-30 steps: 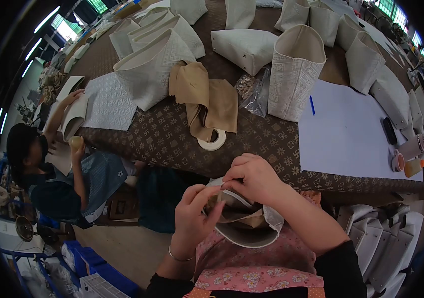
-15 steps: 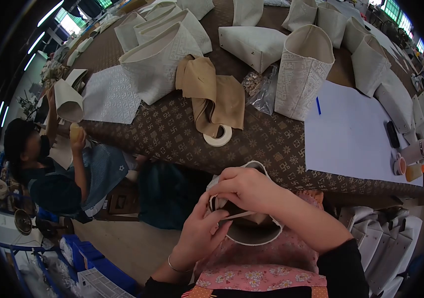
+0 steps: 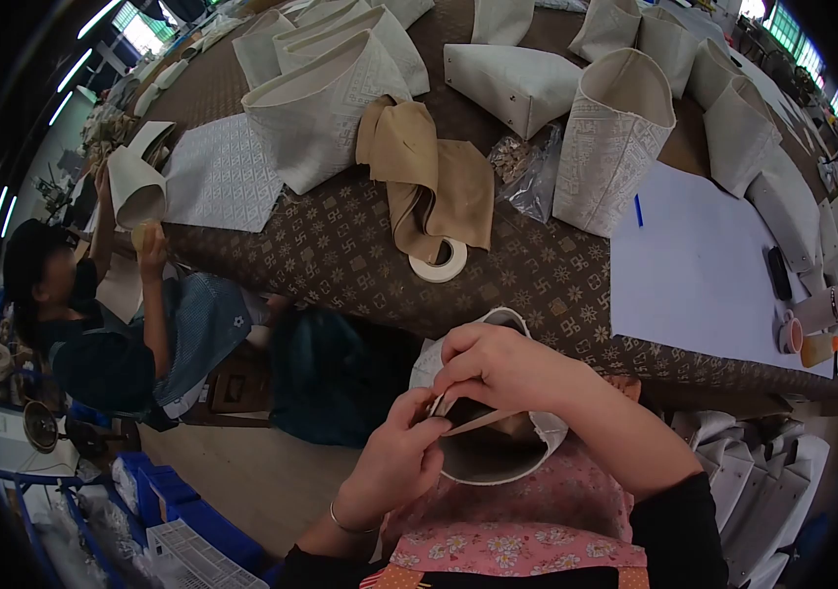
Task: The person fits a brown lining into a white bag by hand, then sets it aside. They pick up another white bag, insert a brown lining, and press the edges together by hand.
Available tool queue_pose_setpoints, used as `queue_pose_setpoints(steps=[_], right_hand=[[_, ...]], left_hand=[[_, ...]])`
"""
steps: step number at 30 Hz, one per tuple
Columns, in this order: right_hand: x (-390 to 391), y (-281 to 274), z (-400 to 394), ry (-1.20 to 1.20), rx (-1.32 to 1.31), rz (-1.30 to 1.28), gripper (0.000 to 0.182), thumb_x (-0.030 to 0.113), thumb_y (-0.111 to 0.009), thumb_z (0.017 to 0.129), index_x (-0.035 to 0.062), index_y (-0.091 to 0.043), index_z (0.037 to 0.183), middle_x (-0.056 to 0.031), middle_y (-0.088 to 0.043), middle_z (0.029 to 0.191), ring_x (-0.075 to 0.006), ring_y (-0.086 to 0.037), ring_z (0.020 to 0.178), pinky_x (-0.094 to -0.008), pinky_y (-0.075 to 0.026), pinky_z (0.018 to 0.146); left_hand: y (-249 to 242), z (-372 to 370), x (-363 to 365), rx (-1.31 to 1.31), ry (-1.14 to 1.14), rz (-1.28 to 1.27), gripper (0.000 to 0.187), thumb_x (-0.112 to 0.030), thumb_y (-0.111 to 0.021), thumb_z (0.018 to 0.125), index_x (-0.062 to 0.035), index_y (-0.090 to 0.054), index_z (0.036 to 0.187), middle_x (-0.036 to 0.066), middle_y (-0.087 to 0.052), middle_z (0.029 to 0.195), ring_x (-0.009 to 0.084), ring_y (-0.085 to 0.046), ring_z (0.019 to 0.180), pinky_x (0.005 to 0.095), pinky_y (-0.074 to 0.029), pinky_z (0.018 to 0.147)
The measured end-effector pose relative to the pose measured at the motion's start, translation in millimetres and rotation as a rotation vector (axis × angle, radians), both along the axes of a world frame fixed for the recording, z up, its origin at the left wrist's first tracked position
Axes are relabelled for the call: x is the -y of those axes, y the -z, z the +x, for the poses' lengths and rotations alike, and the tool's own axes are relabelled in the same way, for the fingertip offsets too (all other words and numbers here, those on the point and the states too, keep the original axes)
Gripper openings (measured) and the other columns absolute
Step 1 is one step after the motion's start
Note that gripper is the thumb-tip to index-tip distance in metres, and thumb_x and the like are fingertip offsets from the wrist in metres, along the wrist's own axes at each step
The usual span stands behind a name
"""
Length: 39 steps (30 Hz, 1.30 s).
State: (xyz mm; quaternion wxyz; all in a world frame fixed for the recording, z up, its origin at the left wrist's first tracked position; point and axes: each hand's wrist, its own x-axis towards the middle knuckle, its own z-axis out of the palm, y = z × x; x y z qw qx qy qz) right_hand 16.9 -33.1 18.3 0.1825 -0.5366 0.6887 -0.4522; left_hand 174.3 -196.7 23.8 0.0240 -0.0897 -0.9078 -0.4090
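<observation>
An open, off-white patterned bag body [image 3: 549, 432] rests in my lap, its mouth facing up. My left hand [image 3: 394, 456] pinches the left side of its rim, thumb and forefinger closed together. Right beside those fingertips, my right hand [image 3: 497, 368] reaches over the opening, its bent fingers closed on the same piece of rim. A narrow pale strip [image 3: 483, 421] runs from the pinched spot across the mouth, beneath my right hand. Tan material shows inside the bag. My fingers cover the exact spot being gripped.
On the patterned table ahead lie a roll of white tape [image 3: 438, 261], folded tan fabric [image 3: 429, 182], a white sheet [image 3: 704, 285] with a blue pen [image 3: 638, 210], and several bag bodies [image 3: 615, 147]. A co-worker [image 3: 115, 324] sits at left. Finished-looking pieces [image 3: 758, 481] stand at lower right.
Both hands and the bag's rim have shifted slightly to the right, still pinched together. The view has moved a little. The co-worker's raised hand has lowered slightly against the table edge.
</observation>
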Motion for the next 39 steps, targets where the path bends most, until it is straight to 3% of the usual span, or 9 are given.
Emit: queue_pose_setpoints(steps=[9,28,39], right_hand=[[5.1,13.5,4.0,0.037,-0.183,-0.087,0.012,0.009,-0.074,0.075,0.0108,-0.073,0.088,-0.0060,-0.062,0.095,-0.0280,-0.059,0.098,-0.0380,-0.049,0.088],[5.1,10.3,3.3,-0.007,-0.086,-0.039,0.014,0.016,-0.078,0.073,0.0164,-0.076,0.086,-0.0019,-0.062,0.095,-0.0243,-0.057,0.098,-0.0370,-0.047,0.090],[7.0,-1.8,30.8,0.064,-0.369,0.081,0.010,0.018,-0.069,0.080,0.0185,-0.071,0.089,0.0033,-0.063,0.097,-0.0198,-0.056,0.104,-0.0385,-0.037,0.093]], left_hand=[[1.4,2.5,4.9,-0.018,-0.038,-0.023,0.026,0.000,-0.068,0.077,-0.0067,-0.068,0.102,0.015,-0.058,0.112,0.0296,-0.067,0.086,0.0344,-0.056,0.073],[8.4,1.6,6.8,-0.084,-0.010,0.043,0.027,0.003,-0.068,0.075,-0.0051,-0.067,0.101,0.014,-0.058,0.108,0.0261,-0.065,0.080,0.0324,-0.054,0.069],[10.6,6.5,10.0,-0.117,-0.013,0.040,0.028,0.003,-0.068,0.076,-0.0051,-0.067,0.103,0.014,-0.058,0.109,0.0260,-0.065,0.081,0.0320,-0.054,0.070]])
